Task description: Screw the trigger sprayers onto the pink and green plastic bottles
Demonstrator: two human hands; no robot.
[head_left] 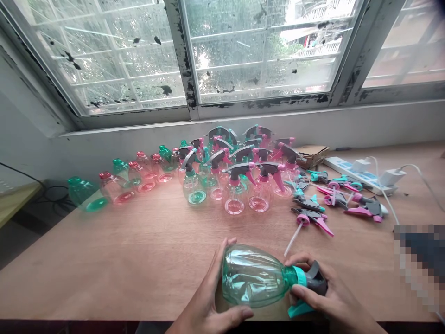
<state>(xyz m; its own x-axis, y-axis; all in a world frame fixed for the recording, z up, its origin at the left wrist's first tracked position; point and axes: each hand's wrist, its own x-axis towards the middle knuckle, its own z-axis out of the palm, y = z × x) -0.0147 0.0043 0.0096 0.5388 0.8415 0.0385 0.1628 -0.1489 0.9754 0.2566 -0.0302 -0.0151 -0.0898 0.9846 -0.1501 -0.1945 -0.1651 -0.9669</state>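
Observation:
A clear green spray bottle (pixel 255 276) lies sideways between my hands above the table's front edge. Its base faces left, and a grey and turquoise trigger sprayer (pixel 308 280) sits at its neck on the right. My left hand (pixel 212 297) cups the bottle's base end, thumb below and fingers behind it. Around the sprayer head and collar, my right hand (pixel 325 287) is closed, its thumb near the turquoise collar. Part of the trigger shows beneath that hand. Beyond my hands stand several green and pink bottles with sprayers on, such as a pink spray bottle (pixel 234 199).
Several open-necked bottles (pixel 114 190) stand at the left. Loose trigger sprayers (pixel 333 197) lie in a heap at the right, one with its tube (pixel 293 239) pointing towards me. Behind them are a white power strip (pixel 358 174) with plugs and a cardboard piece (pixel 313 155).

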